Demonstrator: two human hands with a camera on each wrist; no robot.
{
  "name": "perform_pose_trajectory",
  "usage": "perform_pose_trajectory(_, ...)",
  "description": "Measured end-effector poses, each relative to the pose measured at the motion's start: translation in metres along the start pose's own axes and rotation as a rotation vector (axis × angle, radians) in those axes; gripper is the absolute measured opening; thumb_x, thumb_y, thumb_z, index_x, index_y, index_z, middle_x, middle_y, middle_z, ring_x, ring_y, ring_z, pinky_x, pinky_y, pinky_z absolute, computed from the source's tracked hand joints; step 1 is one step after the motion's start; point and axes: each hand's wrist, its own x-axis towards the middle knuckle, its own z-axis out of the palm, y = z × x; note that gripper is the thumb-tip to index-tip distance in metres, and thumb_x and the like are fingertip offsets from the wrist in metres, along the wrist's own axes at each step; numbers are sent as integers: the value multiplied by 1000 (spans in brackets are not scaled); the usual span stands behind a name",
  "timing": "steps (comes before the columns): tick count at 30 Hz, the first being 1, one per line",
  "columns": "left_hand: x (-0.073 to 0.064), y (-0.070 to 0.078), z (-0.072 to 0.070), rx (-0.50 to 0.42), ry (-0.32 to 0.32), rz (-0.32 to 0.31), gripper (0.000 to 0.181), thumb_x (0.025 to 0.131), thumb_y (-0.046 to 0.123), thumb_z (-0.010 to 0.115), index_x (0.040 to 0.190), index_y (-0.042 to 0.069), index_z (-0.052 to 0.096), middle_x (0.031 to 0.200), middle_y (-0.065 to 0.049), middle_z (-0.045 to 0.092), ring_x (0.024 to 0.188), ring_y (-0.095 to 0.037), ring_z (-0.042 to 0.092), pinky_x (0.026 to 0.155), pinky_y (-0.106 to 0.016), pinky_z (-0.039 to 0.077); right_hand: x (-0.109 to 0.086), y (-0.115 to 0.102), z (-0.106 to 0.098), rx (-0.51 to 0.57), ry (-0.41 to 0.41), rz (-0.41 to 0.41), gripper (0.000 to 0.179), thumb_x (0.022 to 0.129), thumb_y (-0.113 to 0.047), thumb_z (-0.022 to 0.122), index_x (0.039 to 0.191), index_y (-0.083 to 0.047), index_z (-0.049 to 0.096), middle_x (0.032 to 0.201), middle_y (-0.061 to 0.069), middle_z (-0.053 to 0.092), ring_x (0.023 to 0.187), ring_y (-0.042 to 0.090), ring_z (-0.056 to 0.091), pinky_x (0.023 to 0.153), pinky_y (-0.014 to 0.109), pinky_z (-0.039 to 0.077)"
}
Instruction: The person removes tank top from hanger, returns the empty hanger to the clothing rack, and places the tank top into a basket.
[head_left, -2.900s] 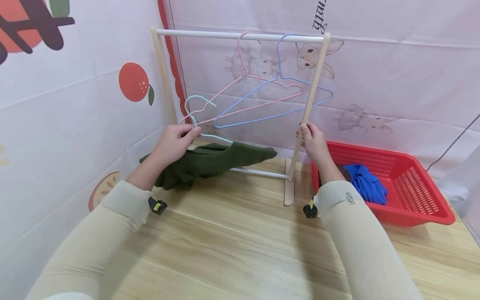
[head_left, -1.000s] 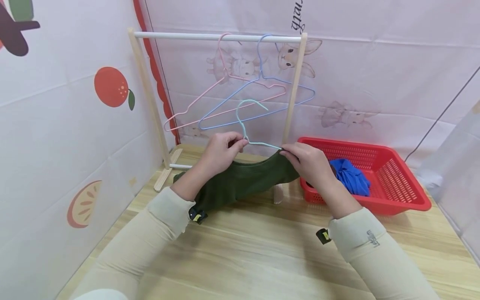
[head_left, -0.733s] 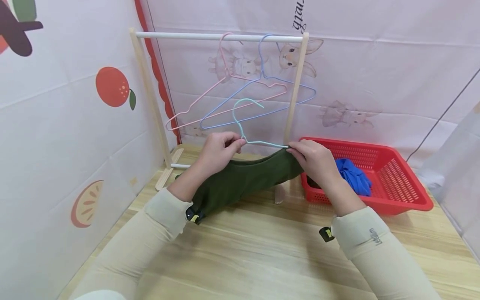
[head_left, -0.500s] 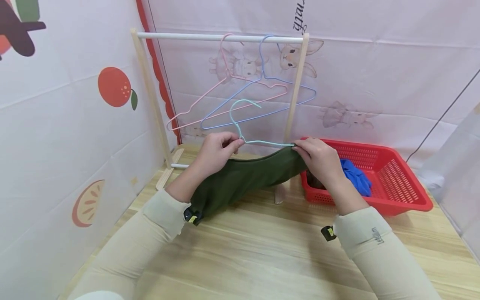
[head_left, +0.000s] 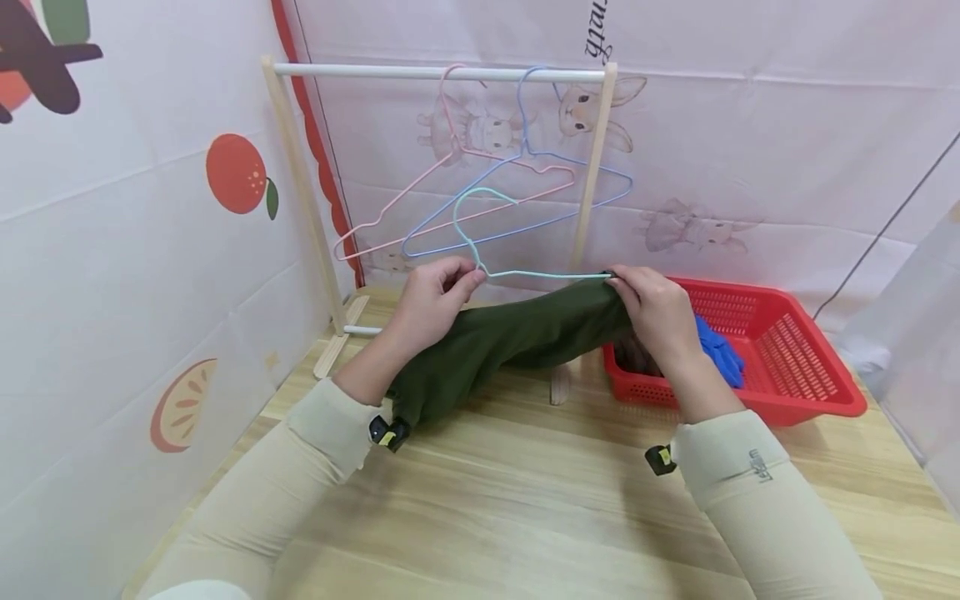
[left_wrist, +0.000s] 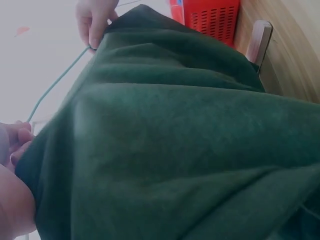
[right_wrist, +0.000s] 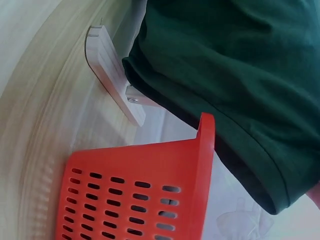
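Note:
My left hand [head_left: 433, 302] pinches a mint-green wire hanger [head_left: 547, 274] just below its hook, in front of the clothes rack. A dark green shirt [head_left: 517, 333] hangs draped from the hanger, its lower folds close over the table. Over at the hanger's right end, my right hand [head_left: 660, 312] pinches the shirt's shoulder and the tip of the wire. The left wrist view is mostly filled by the shirt [left_wrist: 165, 130], with the hanger's bare wire [left_wrist: 55, 82] stretched between both hands. A hemmed opening of the shirt [right_wrist: 240, 100] shows in the right wrist view.
Behind the hands stands a wooden rack with a white top bar [head_left: 360, 72]. A pink hanger [head_left: 397, 196] and a blue hanger [head_left: 465, 192] hang on it. To the right, a red basket [head_left: 817, 358] holds blue cloth [head_left: 718, 354] and dark brown cloth [head_left: 633, 357].
My right hand has left the rack's post and taken hold of the shirt's shoulder, then drawn it rightward along the hanger. My left hand has carried the hanger right from the rack's left side.

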Motion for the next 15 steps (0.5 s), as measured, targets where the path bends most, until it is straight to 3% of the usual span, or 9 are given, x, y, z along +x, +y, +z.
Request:
perform_pose_trajectory(5,-1,-2,2,-10,28,30,21,99,20,61,95,1,69,70,-7,55,64,-18,46,57,-24,38,-1,4,1,22,10,73,25,95,-24,64,117,-13,71,110,14,72,102,33,68,94,51,51)
perform_pose_trajectory(11,-3,-2,3,-16,43,52,21,99,19,60,95,1,69,71,-7,55,64,-18,46,57,-24,38,-2,5,3,165,5,236,27,95,-32,64,117,-18,73,115,9,72,106,28,68,95,47,51)
perform_pose_trajectory(15,-4,-2,2,-29,58,42,22,99,19,60,96,-1,69,71,-8,55,64,-18,47,57,-24,38,-3,5,3,290,10,367,32,95,-41,63,118,-23,73,117,4,72,106,17,66,92,32,51)
